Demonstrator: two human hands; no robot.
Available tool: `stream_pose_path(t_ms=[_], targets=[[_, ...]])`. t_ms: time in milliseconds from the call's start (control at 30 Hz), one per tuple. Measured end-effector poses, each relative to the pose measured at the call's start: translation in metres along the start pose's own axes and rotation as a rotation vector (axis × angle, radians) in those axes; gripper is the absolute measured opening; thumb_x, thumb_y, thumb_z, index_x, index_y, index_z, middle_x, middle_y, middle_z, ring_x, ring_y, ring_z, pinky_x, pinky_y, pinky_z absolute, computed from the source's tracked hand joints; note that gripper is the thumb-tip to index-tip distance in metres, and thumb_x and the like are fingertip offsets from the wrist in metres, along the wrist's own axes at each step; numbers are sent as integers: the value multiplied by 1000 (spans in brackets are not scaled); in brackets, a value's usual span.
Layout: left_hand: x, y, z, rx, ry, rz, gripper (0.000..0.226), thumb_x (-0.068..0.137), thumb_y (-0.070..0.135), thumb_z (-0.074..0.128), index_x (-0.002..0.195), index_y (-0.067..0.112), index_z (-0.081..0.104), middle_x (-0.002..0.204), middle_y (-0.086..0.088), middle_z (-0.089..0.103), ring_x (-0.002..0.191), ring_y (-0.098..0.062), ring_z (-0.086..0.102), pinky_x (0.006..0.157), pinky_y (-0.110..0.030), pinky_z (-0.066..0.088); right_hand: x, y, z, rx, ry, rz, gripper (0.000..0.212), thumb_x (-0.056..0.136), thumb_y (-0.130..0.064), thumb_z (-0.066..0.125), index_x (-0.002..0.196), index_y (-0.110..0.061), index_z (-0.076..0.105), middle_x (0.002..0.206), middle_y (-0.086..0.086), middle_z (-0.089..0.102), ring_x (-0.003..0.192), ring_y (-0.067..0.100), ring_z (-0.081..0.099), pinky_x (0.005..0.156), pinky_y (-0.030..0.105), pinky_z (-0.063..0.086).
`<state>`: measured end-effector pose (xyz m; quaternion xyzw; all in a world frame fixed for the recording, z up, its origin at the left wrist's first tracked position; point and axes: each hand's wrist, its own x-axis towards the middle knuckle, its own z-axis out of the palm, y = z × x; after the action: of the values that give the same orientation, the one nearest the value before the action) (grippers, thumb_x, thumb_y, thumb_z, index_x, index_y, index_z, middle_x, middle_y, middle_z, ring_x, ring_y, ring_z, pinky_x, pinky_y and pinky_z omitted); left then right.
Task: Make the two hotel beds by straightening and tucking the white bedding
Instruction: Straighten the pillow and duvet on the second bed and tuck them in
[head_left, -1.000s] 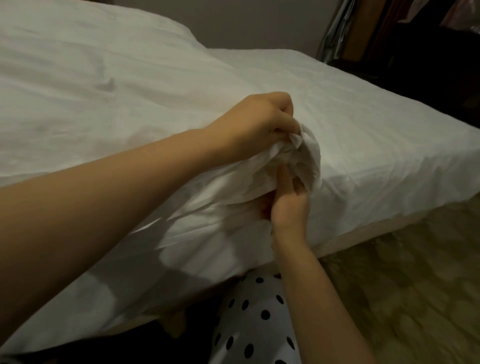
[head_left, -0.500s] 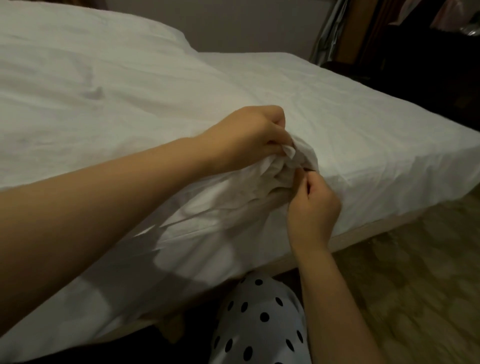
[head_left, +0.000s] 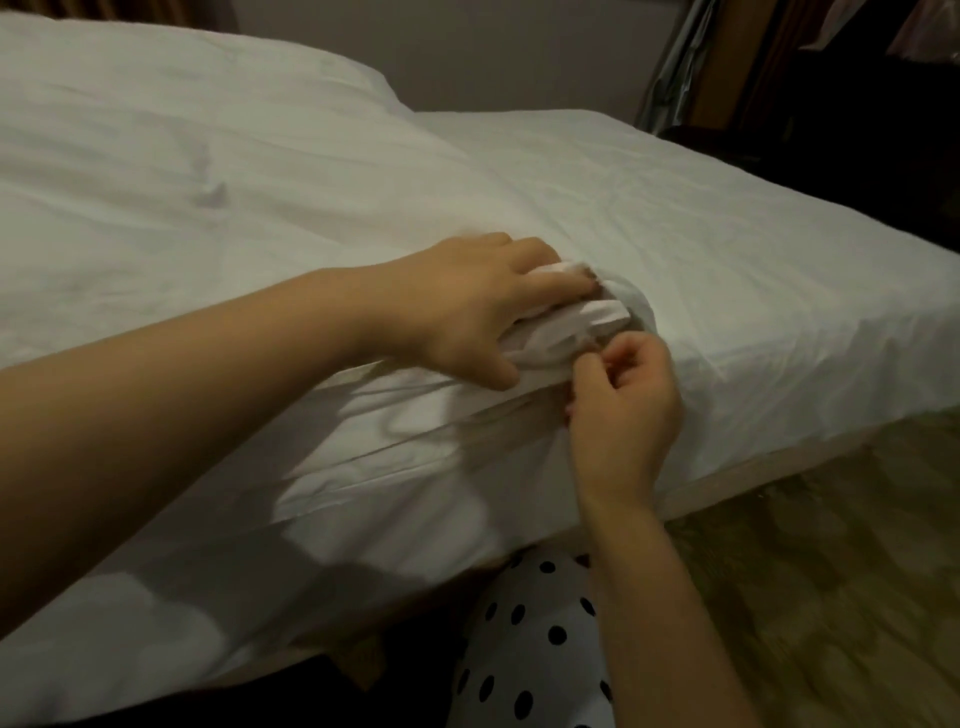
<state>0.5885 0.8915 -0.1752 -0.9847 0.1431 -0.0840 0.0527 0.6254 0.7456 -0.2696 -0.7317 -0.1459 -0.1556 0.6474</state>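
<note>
The left hand has come down out of its raised fist and now spreads lower over the bunched sheet, squashing it flatter. The right hand, a second ago reaching up under the bunch with straight fingers, has turned over and curled, pinching cloth at five o'clock of the left hand.

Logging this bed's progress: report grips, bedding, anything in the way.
Left grip holds bunched sheet at bed edge. Right grip pinches it just below. Nothing blocking.
</note>
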Motion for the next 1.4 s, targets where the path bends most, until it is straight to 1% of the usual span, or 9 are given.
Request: stream_pose_path(t_ms=[167,300,433,600,733,933,1100,1233,1400], targets=[[-5,0,-4,29,77,-6,64,80,47,53,141,33,38,133,1,46,108,-24,52,86,-40,47,-13,34,-17,-326,44,-166,25,80,1,64,74,-20,50,57,-15,40,50,1,38,47,30,40],[-8,2,-8,102,146,-52,43,81,44,44,118,28,59,121,1,54,95,-26,58,70,-39,49,-21,45,-15,-304,57,-239,12,85,-12,67,91,-14,56,69,-11,48,58,15,50,50,44,50],[7,17,-3,167,209,-9,33,84,39,49,112,27,62,112,-6,56,91,-29,58,63,-36,45,0,29,-14,-313,114,-291,56,77,-42,67,115,-7,46,108,7,49,97,24,48,76,39,47],[27,22,5,210,246,0,27,86,26,57,111,21,63,104,-10,57,85,-32,57,57,-35,39,34,5,-9,-341,81,-333,62,82,-51,47,126,-6,48,124,17,50,108,29,49,79,34,43],[37,20,-3,218,220,4,21,85,17,58,103,8,64,89,-15,58,71,-33,57,57,-37,42,56,-4,-7,-560,-288,-179,44,83,-49,57,115,-19,48,108,5,59,93,26,59,65,31,40],[58,42,-9,286,199,35,18,91,14,54,108,8,57,91,-12,54,71,-24,48,54,-30,29,73,1,-38,-441,-294,-277,23,93,-41,54,76,-27,47,67,-10,50,67,15,50,57,28,31],[44,48,15,320,137,-96,35,94,20,44,128,25,39,108,-6,50,94,-29,52,59,-34,30,60,27,-42,-370,-255,-243,9,96,-28,55,93,-21,59,81,-1,63,77,21,58,63,33,41],[20,35,19,222,340,-86,39,83,13,58,114,18,34,78,-11,49,63,-31,48,49,-32,27,61,11,-28,-383,-318,-172,42,84,-46,66,114,-21,50,97,2,62,85,23,58,72,38,48],[39,49,-1,68,449,-53,44,84,12,64,121,8,41,74,-11,54,59,-24,46,55,-31,32,82,-2,-33,-586,-286,-377,32,94,-48,52,89,-19,41,78,8,56,65,26,50,54,31,35]])
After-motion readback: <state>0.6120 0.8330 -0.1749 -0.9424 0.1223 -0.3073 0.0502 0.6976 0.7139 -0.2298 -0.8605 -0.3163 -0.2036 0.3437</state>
